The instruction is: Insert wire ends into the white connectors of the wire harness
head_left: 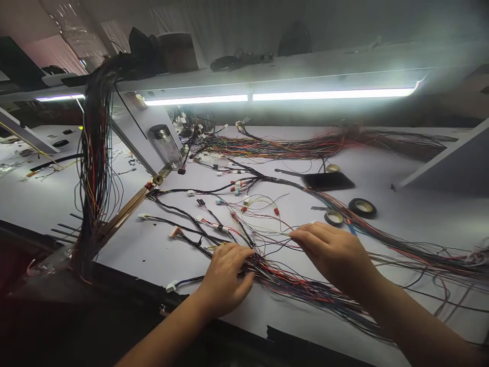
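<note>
My left hand (228,272) is closed over a wire harness (290,278) near the table's front edge, at the spot where its black-taped branches meet loose red, black and blue wires. To the right and a little higher, my right hand (332,250) pinches thin wires (269,233) between thumb and fingers; the exact number in the pinch is hidden. Those wires run left from the fingertips, some toward red connectors (276,211). Taped branches fan out leftward, ending in a white plug (143,217), an orange-and-white plug (174,232) and another white plug (171,287).
Behind lies a second taped harness (275,179), with a long wire bundle (275,148) farther back. Tape rolls (362,208) and a dark phone-like slab (328,180) are at right. A glass jar (167,147) leans by a divider. A thick wire bundle (95,153) hangs from the shelf.
</note>
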A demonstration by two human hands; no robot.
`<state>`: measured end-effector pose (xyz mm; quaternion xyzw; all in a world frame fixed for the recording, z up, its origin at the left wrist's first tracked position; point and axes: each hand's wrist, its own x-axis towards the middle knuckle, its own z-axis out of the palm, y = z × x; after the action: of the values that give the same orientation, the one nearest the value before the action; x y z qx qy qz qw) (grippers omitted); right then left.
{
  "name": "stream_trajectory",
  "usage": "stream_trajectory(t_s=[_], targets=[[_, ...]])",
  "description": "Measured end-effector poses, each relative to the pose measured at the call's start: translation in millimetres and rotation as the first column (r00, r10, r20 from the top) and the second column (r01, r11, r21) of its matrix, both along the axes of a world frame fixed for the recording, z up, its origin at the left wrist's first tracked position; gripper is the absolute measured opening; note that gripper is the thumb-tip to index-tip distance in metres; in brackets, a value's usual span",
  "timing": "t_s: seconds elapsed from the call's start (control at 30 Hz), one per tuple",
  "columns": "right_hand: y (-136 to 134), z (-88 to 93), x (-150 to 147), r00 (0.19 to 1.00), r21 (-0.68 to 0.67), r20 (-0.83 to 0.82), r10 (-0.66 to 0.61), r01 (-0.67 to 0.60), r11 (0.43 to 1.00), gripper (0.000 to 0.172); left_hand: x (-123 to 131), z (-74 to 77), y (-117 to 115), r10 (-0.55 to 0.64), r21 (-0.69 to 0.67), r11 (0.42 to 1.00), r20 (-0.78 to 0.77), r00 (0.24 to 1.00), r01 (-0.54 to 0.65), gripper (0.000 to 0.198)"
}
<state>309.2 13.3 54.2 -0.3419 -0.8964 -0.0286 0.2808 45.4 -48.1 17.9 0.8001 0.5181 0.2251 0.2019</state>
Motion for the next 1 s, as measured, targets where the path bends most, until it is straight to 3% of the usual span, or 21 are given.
stream_trajectory(t_s=[0.13,0.3,0.4,0.5,0.57,0.6,0.67,0.73,0.8,0.83,0.87,0.93,1.0], targets=[[4.3,4.5,-14.3,0.999,0.038,-0.045,0.007,-0.006,0.999,0.019,5.3,8.5,5.5,0.032,-0.072,0.997,0.057,0.998,-0.028,0.032],[3.2,6.0,-26.3,0.994,0.041,-0.088,0.059,-0.055,0.998,0.02,22.4,5.3,23.3,0.148,-0.19,0.973,0.094,0.984,-0.128,0.035],[3.9,5.6,-23.1,0.997,0.082,-0.063,0.045,-0.04,0.996,0.02,26.9,-1.7,29.0,0.198,-0.342,0.934,0.262,0.945,-0.101,0.022],[5.1,-1.5,-8.7,0.986,-0.007,0.103,-0.132,0.133,0.991,0.019,21.1,-8.3,29.8,0.361,-0.556,0.831,0.537,0.763,-0.002,0.031],[3.3,-6.4,1.4,0.942,-0.2,0.278,-0.186,0.246,0.949,0.018,14.8,-10.0,30.7,0.49,-0.639,0.768,0.634,0.599,0.047,0.037],[1.3,-7.4,4.7,0.927,-0.318,0.344,-0.149,0.265,0.911,0.018,12.1,-9.8,31.7,0.54,-0.659,0.75,0.654,0.529,0.05,0.038],[-3.4,-4.7,6.3,0.94,-0.549,0.34,-0.008,0.205,0.81,0.018,8.3,-7.4,34.4,0.605,-0.684,0.728,0.675,0.421,0.05,0.036],[-6.7,2.5,2.1,0.977,-0.725,0.182,0.115,0.054,0.687,0.018,6.4,-3.6,36.9,0.649,-0.707,0.703,0.682,0.336,0.078,0.034],[-6.2,9.1,-4.5,0.994,-0.788,-0.018,0.11,-0.082,0.61,0.019,5.3,0.4,38.3,0.68,-0.725,0.675,0.683,0.266,0.137,0.035],[-4.5,10.5,-7.7,0.992,-0.767,-0.099,0.085,-0.13,0.628,0.02,4.7,2.2,38.5,0.691,-0.73,0.664,0.682,0.237,0.164,0.036],[-2.2,10.3,-10.3,0.985,-0.71,-0.161,0.063,-0.16,0.685,0.021,4.1,3.7,38.6,0.707,-0.738,0.652,0.675,0.21,0.176,0.036],[2.9,5.3,-13.9,0.971,-0.5,-0.231,0.061,-0.172,0.849,0.023,2.6,6.1,38.9,0.751,-0.774,0.61,0.633,0.19,0.169,0.036],[6.6,-1.8,-15.8,0.971,-0.26,-0.219,0.101,-0.158,0.953,0.026,1.0,8.2,40.9,0.782,-0.82,0.555,0.571,0.251,0.139,0.036]])
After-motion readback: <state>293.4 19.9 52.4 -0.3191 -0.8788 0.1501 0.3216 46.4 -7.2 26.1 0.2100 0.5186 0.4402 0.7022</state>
